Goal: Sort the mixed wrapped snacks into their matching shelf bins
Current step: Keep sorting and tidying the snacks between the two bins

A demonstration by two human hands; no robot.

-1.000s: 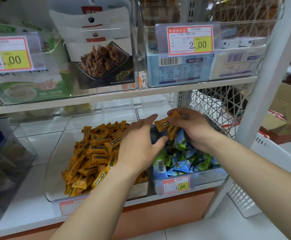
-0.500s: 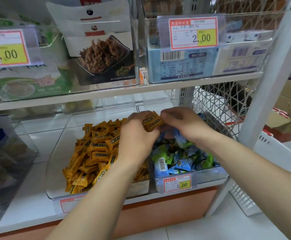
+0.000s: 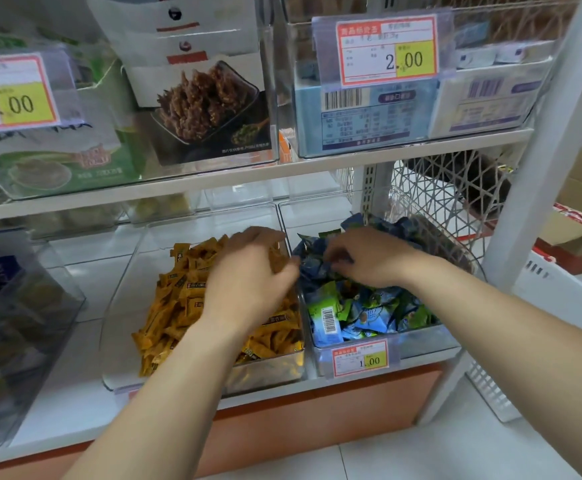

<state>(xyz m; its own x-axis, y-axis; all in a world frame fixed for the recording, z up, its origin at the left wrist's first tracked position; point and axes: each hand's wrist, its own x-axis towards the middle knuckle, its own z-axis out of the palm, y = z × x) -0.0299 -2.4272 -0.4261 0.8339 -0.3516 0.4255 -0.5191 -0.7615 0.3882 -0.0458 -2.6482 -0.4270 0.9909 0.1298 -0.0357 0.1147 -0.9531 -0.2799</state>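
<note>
Head view shows the handover done: a second ago the right hand was lifting a couple of orange pieces off the blue and green pile, and half a second ago both hands met over them, up and left of the small price tag [image 3: 359, 359]. Now the hands have parted. The left hand [image 3: 248, 282] has swung further left of the tag and hangs over the orange-wrapped snacks [image 3: 178, 306] heaped in the left bin [image 3: 123, 306]. Its fingers curl downward and are blurred by motion. A little orange shows under the fingertips, but I cannot tell whether that is the carried pieces in its grip or the heap beneath, so whether it has let go is unclear. The right hand [image 3: 372, 259] has dropped back behind the tag into the right bin [image 3: 421, 341]. Its fingers are bent in among the blue and green snacks [image 3: 369, 310] at the rear of that pile, touching the wrappers. Whether it already pinches one cannot be made out. For the task, this reads as one batch of strays delivered, or about to be, to its matching bin left of the tag, with the right hand probably searching the pile behind the tag for more. No orange wrapper shows on top of the blue and green pile, though the hand covers part of it and others may lie buried.
</note>
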